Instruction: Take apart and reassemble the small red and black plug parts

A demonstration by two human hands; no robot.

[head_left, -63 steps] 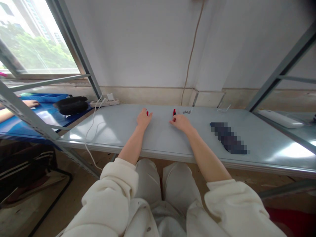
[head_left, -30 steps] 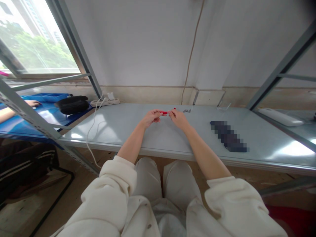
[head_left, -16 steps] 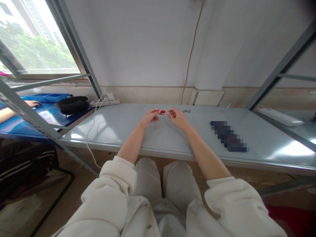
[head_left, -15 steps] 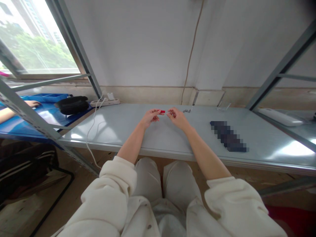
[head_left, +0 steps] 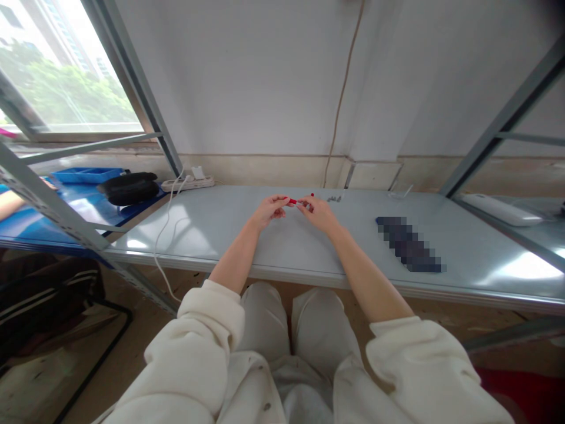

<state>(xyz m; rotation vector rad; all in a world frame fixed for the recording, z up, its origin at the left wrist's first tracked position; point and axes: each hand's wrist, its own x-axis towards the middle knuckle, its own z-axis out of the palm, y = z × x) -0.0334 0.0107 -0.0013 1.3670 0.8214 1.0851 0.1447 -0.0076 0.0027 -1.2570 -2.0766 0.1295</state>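
red, short and slim, the stick [head_left: 291, 202] is pinched between thumb and fingers of the left hand [head_left: 267, 211] over the grey table [head_left: 286, 253], its long axis running almost level from left to right, free end dipping slightly toward the right hand [head_left: 318, 212]. the right hand's fingertips gather narrowly at that end, though what they hold i cannot tell; small grey pieces [head_left: 334, 199] lie just beyond.

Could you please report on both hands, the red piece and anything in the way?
Left hand pinching slim red piece. Right hand fingertips close to its right end, contact unclear. Small grey parts beyond right hand, not between the hands.
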